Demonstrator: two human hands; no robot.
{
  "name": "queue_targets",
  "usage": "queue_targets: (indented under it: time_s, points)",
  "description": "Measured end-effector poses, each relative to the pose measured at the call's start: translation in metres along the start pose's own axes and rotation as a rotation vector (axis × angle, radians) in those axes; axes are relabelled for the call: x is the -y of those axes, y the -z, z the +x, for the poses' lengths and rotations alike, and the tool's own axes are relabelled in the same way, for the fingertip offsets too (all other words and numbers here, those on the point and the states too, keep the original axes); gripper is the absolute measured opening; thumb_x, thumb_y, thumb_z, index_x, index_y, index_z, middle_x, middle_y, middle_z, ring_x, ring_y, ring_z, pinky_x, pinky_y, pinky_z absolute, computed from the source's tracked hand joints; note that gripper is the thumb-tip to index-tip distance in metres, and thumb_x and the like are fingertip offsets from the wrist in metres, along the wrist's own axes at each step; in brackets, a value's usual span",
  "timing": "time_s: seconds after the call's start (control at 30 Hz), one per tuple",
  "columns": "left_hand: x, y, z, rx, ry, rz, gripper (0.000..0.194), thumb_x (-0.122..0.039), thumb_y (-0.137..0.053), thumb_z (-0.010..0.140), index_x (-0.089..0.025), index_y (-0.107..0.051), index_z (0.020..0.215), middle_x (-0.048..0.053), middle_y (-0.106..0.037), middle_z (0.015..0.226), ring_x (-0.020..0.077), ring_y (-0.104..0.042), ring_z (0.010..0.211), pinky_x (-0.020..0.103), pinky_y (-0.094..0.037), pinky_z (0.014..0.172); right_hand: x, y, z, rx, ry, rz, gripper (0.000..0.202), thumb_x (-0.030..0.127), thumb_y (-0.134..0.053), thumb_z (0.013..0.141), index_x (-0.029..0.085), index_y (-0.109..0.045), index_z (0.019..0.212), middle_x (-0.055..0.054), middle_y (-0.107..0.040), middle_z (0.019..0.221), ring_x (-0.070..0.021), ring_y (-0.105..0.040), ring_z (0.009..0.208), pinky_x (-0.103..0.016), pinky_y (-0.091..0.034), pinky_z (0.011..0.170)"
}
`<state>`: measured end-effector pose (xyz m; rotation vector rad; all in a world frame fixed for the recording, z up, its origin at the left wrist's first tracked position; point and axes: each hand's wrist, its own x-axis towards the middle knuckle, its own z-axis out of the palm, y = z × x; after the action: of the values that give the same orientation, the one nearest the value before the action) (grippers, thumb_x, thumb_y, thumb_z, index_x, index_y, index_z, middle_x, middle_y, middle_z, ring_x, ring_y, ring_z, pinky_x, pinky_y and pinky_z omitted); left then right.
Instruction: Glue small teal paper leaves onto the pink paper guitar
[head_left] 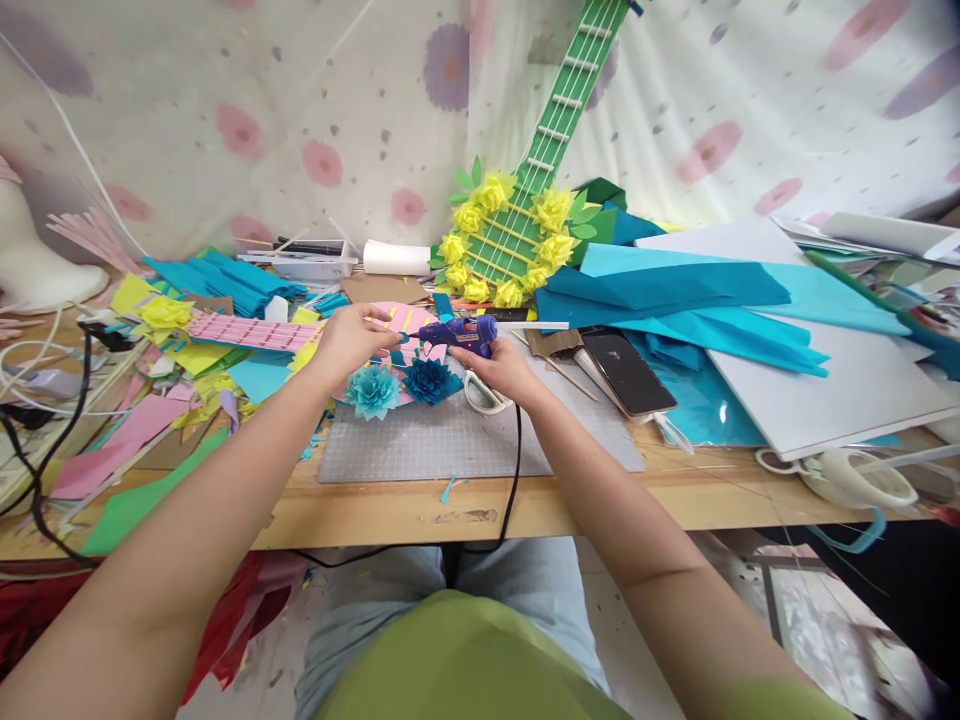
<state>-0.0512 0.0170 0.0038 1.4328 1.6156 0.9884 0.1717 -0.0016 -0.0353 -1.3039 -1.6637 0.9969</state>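
Observation:
My right hand (501,368) is wrapped round a purple glue gun (459,334), whose nozzle points left and whose clear glue stick juts out to the right. My left hand (354,345) pinches a small dark teal piece at the nozzle tip, above a pink paper guitar body (409,318). A light teal paper flower (373,391) and a dark blue one (429,380) sit along the body's near edge. The pink guitar neck (251,333) stretches left to a yellow flower (166,312).
A green paper guitar (517,235) with yellow flowers leans at the back. Blue paper sheets (675,290), a phone (626,370) and white boards (825,390) lie right. Scissors (486,393) rest on the grey mat (480,450). Paper scraps (142,430) and cables (46,460) cover the left.

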Motion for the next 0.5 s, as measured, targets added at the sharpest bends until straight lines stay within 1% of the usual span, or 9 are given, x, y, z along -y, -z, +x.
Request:
queue_targets:
  time_s: [0.13,0.33,0.5]
  points:
    - [-0.0002,-0.0002,-0.0002,0.001,0.005,-0.011,0.045,-0.023,-0.083,0.055,-0.015,-0.061,0.093,0.006,-0.07,0.073,0.0264,-0.072,0.078,0.034,-0.058,0.066,-0.0001,0.0011,-0.0002,0.006,0.005,-0.007,0.035,0.056,-0.066,0.073,0.023,-0.07,0.082,-0.001,-0.069,0.072,-0.02,-0.065,0.079,-0.032,-0.052,0.076]
    - [-0.0027,-0.0004,-0.0019,-0.008,0.003,-0.003,0.043,-0.022,-0.083,0.055,-0.016,-0.06,0.091,0.005,-0.07,0.072,0.0267,-0.072,0.076,0.034,-0.058,0.065,0.0013,0.0018,-0.0023,0.019,0.013,-0.049,0.035,0.057,-0.066,0.073,0.022,-0.069,0.076,-0.001,-0.066,0.067,-0.0202,-0.064,0.075,-0.032,-0.051,0.072]
    - [-0.0031,-0.0002,-0.0014,-0.003,0.004,-0.014,0.046,-0.025,-0.083,0.055,-0.016,-0.06,0.093,0.005,-0.07,0.072,0.0265,-0.073,0.078,0.035,-0.058,0.069,0.0023,0.0016,-0.0026,0.032,0.03,-0.055,0.037,0.058,-0.066,0.072,0.022,-0.069,0.077,-0.001,-0.065,0.066,-0.02,-0.063,0.075,-0.031,-0.05,0.07]
